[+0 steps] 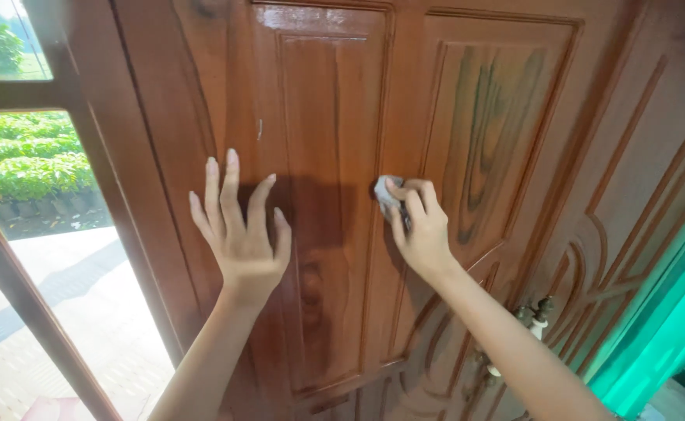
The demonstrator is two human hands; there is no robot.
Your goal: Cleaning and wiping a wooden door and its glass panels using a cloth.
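The right hand [419,226], centre of the frame, pinches a small grey wad of cloth [387,196] against the raised moulding of the varnished wooden door [334,117]. The left hand [241,226], centre left, is spread wide and holds nothing, fingertips on the panel. Wiping goes best with the cloth flat, firm strokes along the grain, and the spread hand bracing the door. Lower right sits a metal latch [536,313]; far left, a window [38,179] shows greenery.

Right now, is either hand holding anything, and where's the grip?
Right hand pinches a small grey wad at its fingertips, against the wooden door. Left hand holds nothing.
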